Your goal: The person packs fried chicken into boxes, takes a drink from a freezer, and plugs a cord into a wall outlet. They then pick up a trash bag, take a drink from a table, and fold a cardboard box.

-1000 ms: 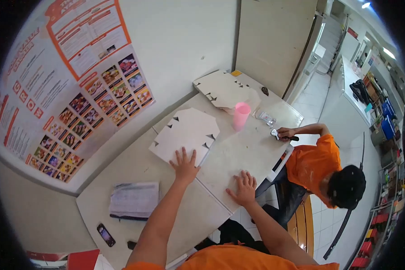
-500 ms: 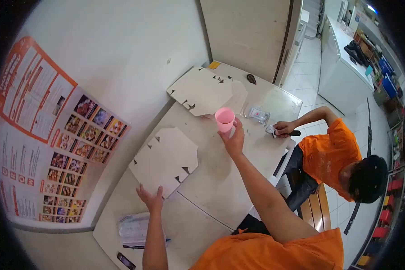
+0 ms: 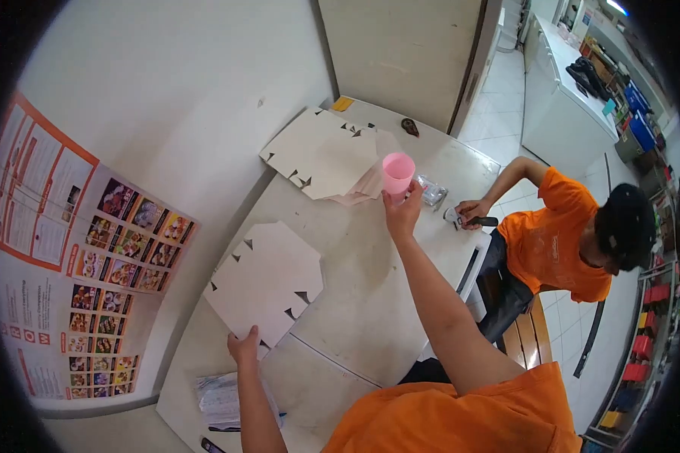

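Entry, left to right. Wall poster point(image 3: 91, 249): one, at nine o'clock. Paper pad point(image 3: 223, 400): one, at seven o'clock, a pen beside it.

Our left hand point(image 3: 243, 349): half a second ago it lay open over the near corner of the flat die-cut carton blank point(image 3: 264, 283); now its fingers pinch that corner, the blank flat on the white table point(image 3: 370, 302).

Stack of carton blanks point(image 3: 321, 155): one stack, sheet count unreadable, at twelve o'clock.

Our right hand point(image 3: 403, 211): closed round the pink plastic cup point(image 3: 397, 174), which has travelled further outward since then and sits touching the stack's edge; whether lifted, we cannot tell.

Co-worker in orange: one, at three o'clock, a hand point(image 3: 472, 213) on a small tool.
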Motion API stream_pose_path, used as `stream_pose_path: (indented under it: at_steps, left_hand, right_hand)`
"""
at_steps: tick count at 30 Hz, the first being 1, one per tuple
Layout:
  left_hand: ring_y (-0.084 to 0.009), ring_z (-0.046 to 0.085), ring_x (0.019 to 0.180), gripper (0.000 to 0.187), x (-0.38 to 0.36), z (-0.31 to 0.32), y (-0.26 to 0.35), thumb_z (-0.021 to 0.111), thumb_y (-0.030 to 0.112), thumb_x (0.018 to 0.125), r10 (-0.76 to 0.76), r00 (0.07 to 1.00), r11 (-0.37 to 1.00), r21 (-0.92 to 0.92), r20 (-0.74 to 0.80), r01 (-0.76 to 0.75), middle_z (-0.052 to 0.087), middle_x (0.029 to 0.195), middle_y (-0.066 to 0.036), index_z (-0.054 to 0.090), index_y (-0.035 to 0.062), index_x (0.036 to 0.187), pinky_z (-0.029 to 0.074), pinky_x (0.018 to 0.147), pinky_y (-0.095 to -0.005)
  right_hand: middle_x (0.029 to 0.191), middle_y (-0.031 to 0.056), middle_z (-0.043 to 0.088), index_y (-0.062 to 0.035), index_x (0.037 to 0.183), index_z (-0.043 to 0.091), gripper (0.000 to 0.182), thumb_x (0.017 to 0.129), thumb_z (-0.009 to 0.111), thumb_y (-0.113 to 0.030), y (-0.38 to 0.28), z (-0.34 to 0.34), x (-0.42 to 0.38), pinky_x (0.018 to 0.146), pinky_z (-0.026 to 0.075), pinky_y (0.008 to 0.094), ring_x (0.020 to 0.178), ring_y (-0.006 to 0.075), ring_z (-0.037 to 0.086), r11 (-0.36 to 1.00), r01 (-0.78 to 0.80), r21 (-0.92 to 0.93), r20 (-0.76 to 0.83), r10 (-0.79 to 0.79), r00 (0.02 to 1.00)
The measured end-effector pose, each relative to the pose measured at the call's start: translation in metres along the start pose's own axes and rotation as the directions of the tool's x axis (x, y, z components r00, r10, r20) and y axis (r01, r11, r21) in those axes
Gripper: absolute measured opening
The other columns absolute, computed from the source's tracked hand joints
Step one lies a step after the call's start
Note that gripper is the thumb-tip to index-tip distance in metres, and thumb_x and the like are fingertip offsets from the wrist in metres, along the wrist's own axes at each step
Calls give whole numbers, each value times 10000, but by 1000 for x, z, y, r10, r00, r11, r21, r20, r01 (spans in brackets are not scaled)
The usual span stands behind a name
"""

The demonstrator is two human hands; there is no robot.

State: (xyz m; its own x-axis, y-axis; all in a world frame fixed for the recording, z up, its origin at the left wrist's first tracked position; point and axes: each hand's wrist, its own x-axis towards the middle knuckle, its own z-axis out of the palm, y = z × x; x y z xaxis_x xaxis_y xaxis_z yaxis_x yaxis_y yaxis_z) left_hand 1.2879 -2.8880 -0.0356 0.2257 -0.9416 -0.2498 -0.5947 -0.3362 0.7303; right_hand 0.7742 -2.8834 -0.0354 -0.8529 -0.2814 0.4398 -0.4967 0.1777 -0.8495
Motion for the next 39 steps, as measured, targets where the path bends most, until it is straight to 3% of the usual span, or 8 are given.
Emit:
stream_pose_path:
  at_steps: [6,8,10,14,16,20,30,39]
  left_hand:
    - [-319,667,1032,591,-10,-2,13,857,224,777,17,999,995,95,-48,-13,661,1171,-218,574,-87,1193,534,883,-406]
    - [-331,660,1054,610,-8,-3,14,859,234,773,-8,1000,1000,-3,-11,8,656,1179,-224,570,-88,1204,530,898,-413]
    - [-427,612,1137,817,21,6,-29,901,381,693,22,996,983,181,-85,-6,610,1231,-293,546,-103,1247,491,991,-469]
    - [-431,575,1196,865,22,11,-42,898,381,686,61,993,986,158,-101,-45,598,1253,-316,520,-118,1283,437,1051,-484]
    - [-421,586,1184,853,0,-1,-10,895,370,694,52,998,999,5,23,-52,611,1236,-301,509,-136,1262,471,1010,-457]
    - [-458,600,1123,811,-20,7,-35,886,398,716,43,989,967,256,-141,-6,603,1197,-310,508,-129,1202,510,937,-477]
    - [-441,567,1120,783,-166,-45,-104,884,334,723,221,974,930,290,48,-225,582,1165,-303,469,-113,1213,480,965,-478]
    - [-437,584,1118,651,-228,-80,-159,832,307,759,312,941,874,348,132,-339,613,1130,-284,523,-39,1215,485,950,-483]
  right_hand:
    - [1262,207,545,31,1321,460,689,780,825,-189,-12,-4,-31,977,433,453,1164,376,534,991,49,-126,-252,-80,964]
    - [1260,225,552,51,1332,452,665,829,786,-227,-27,-10,-74,1020,409,459,1186,400,522,992,-97,-80,-71,91,993]
    - [1297,248,551,80,1355,449,684,879,742,-315,-38,-11,-113,1055,392,474,1215,425,506,943,-308,129,601,173,780]
    - [1318,257,572,79,1365,476,704,893,717,-385,-83,23,-172,1067,394,476,1229,413,521,997,51,56,721,-76,689]
    - [1357,255,570,45,1375,521,729,881,716,-454,-64,51,-194,1034,451,465,1199,407,577,965,263,-6,648,-197,736]
    - [1308,264,601,42,1383,499,728,862,751,-399,-84,14,-180,1025,453,444,1200,397,577,999,-33,41,795,-13,607]
    - [1073,177,656,24,1199,577,515,836,790,-273,-51,-150,-248,770,536,369,850,258,651,998,-55,-10,811,40,584]
    - [1111,214,606,11,1372,491,690,833,804,-283,-43,-257,-314,764,533,377,911,291,621,986,102,-133,870,67,489]
